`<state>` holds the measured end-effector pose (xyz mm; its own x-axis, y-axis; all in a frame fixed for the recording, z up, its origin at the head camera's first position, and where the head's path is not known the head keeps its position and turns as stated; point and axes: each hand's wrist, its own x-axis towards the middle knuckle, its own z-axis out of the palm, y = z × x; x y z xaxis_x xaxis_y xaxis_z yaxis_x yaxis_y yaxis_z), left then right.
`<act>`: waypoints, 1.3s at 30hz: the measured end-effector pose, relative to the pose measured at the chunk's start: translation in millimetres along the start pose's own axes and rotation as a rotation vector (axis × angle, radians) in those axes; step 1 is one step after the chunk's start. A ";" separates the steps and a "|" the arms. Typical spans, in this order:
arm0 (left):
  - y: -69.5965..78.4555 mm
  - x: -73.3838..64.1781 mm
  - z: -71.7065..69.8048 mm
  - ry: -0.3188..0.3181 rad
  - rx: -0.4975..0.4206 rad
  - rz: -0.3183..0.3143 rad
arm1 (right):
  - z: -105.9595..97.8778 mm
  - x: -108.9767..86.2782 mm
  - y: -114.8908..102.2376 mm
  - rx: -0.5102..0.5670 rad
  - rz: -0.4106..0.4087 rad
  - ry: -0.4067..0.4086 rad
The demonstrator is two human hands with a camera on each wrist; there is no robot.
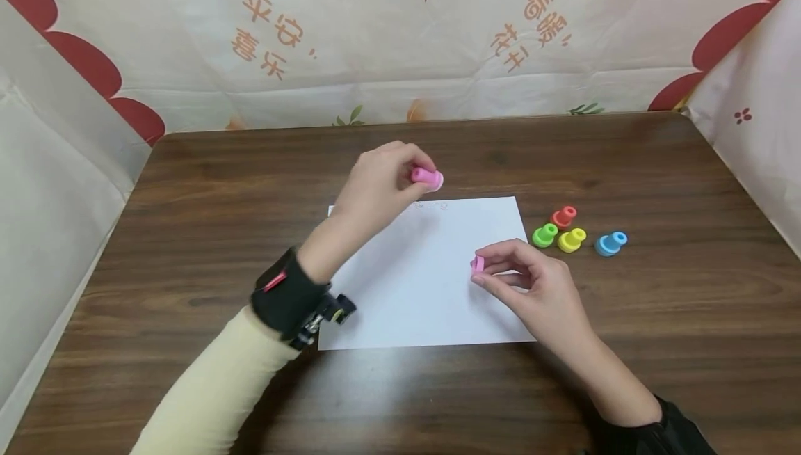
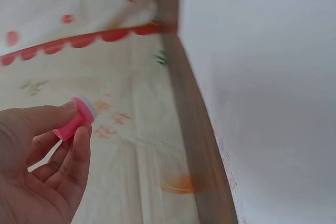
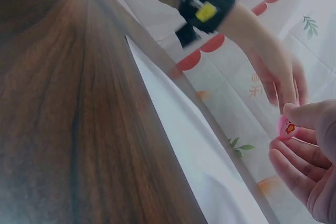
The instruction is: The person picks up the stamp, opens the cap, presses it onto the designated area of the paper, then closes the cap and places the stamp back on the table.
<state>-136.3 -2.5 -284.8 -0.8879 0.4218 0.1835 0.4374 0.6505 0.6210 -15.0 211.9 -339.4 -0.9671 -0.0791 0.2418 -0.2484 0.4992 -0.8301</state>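
My left hand (image 1: 377,182) pinches a pink stamper (image 1: 427,177) between thumb and fingers, over the far edge of a white sheet of paper (image 1: 407,302). In the left wrist view the stamper (image 2: 76,119) shows a pale rim at its wide end. My right hand (image 1: 543,293) holds a small pink cap (image 1: 478,264) by its edges above the sheet's right side. A little coloured picture shows on the cap (image 3: 287,128) in the right wrist view. Faint small prints (image 1: 443,206) run along the sheet's far edge.
Right of the paper, a red stamper (image 1: 564,216), a green one (image 1: 544,235), a yellow one (image 1: 572,240) and a blue one (image 1: 610,243) stand on the brown wooden table (image 1: 206,253). A patterned pale cloth (image 1: 375,37) hangs behind the table.
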 end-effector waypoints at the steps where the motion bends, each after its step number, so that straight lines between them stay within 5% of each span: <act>1: -2.0 -7.1 -4.2 0.013 -0.076 0.006 | 0.3 0.4 -1.3 0.000 0.000 -0.002; 5: -10.5 -32.7 -9.9 0.011 -0.292 -0.035 | 2.5 2.6 -6.9 -0.001 0.007 -0.015; 10: -19.0 -54.8 -4.0 -0.036 -0.396 -0.080 | 7.9 5.3 -11.6 0.027 0.006 -0.039; 27: -28.5 -92.4 15.6 -0.124 -0.593 -0.157 | 32.3 9.5 -20.5 0.073 0.020 -0.149; 39: -24.2 -103.9 23.8 -0.160 -0.603 -0.149 | 41.5 8.0 -23.4 0.042 -0.017 -0.173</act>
<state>-51.2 -47.0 -337.1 -0.8802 0.4738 -0.0255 0.1118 0.2595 0.9593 -19.2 163.8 -338.9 -0.9569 -0.2364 0.1689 -0.2634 0.4606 -0.8476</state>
